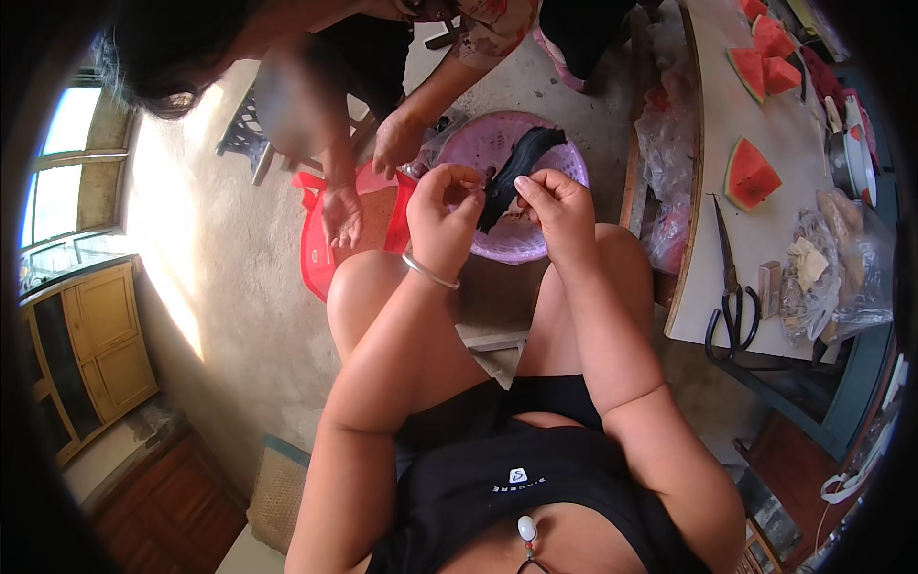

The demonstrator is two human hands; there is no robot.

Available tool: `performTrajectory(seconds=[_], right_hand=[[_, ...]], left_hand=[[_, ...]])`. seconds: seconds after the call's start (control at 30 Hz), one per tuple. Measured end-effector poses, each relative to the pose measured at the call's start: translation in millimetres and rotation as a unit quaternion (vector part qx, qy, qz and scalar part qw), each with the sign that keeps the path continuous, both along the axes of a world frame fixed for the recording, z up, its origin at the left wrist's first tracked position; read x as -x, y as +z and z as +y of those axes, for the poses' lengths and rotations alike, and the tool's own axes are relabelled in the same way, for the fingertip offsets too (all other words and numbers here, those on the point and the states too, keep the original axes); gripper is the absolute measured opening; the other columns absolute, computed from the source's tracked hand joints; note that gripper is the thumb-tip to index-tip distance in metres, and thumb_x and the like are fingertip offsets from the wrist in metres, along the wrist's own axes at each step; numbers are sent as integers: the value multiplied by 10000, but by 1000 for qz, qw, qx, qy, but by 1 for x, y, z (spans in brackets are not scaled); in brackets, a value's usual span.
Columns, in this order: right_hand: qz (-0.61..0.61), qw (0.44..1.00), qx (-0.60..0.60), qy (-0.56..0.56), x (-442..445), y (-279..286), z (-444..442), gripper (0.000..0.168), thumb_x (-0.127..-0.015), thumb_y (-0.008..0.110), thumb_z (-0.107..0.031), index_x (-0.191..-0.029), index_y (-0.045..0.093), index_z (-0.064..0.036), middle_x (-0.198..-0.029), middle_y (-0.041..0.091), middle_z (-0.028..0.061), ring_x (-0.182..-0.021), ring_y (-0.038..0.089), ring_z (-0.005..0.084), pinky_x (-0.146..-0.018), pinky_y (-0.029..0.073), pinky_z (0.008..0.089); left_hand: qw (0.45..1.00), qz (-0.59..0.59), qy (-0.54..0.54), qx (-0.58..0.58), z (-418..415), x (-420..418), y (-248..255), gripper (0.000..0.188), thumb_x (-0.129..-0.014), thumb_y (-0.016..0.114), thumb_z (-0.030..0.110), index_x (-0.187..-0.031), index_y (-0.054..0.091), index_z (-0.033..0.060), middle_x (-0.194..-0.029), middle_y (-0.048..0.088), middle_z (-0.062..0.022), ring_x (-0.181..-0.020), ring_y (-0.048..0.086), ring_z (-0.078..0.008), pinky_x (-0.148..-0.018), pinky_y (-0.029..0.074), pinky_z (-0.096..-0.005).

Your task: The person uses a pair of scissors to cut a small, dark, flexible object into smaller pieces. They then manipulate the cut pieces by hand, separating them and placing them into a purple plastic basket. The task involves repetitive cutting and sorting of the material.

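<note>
Above a pink-purple plastic basket [566, 165], a black, soft, fabric-like strip [518, 176] stretches slantwise between my two hands. The thumb and fingers of my right hand [563, 215] pinch its near right edge. My left hand [443, 215], with a silvery bangle at the wrist, has its thumb and fingertips drawn together at the strip's left side. Small bits lie in the basket beneath. What exactly the left fingertips hold is too small to tell.
Opposite me, another person's hands [342, 215] reach over a red bag [315, 251] of brown grain-like material. At right, a table [692, 287] bears watermelon pieces [751, 174], black-handled scissors [730, 301], a small box [769, 289] and clear plastic bags [853, 273].
</note>
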State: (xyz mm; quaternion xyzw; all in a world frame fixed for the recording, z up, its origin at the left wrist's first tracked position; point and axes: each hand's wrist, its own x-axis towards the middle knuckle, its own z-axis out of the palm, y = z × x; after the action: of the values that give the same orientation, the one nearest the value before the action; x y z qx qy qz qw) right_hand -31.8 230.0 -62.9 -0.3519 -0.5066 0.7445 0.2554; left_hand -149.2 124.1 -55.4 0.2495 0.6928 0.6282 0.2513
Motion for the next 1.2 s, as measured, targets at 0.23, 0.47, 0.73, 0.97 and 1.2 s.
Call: performTrajectory(seconds=[0.23, 0.47, 0.73, 0.97, 1.2], right_hand=[[-9, 1000, -21, -5, 0, 6, -5, 144, -873, 675, -117, -778, 653, -10, -675, 619, -6, -601, 530, 33, -547, 420, 189], [-8, 1000, 15, 18, 0, -1, -6, 147, -866, 676, -106, -769, 648, 1, -686, 622, -3, -608, 523, 30, -550, 418, 194], [-4, 997, -55, 51, -2, -4, -2, 147, -871, 653, -79, -742, 601, -34, -668, 559, -43, -635, 486, 19, -584, 401, 188], [47, 997, -18, 51, -5, 1, 3, 123, -867, 650, -72, -764, 591, -41, -682, 523, -62, -624, 441, 17, -568, 366, 185], [49, 994, -49, 83, -4, 5, 0, 103, -848, 648, -48, -766, 587, -38, -690, 509, -72, -643, 440, 14, -579, 368, 184]], left_hand=[[948, 316, -7, 32, 5, -10, 15, 129, -707, 747, 1, -827, 710, 28, -713, 630, -65, -603, 584, -152, -555, 464, -271], [885, 464, -28, 29, 7, -9, 18, 103, -660, 711, -24, -735, 663, 27, -718, 631, -90, -615, 601, -248, -552, 478, -317], [984, 167, 55, 22, 3, -3, 16, 29, -724, 647, -15, -751, 649, -3, -679, 612, -42, -608, 572, -118, -561, 457, -238], [971, -235, 8, 31, -1, 11, 12, 122, -866, 661, 76, -940, 676, -20, -809, 651, -20, -725, 572, -72, -660, 432, -197], [938, -331, -99, -10, -4, 14, 3, 132, -859, 653, 65, -958, 679, -18, -844, 657, -14, -748, 582, -80, -694, 436, -204]])
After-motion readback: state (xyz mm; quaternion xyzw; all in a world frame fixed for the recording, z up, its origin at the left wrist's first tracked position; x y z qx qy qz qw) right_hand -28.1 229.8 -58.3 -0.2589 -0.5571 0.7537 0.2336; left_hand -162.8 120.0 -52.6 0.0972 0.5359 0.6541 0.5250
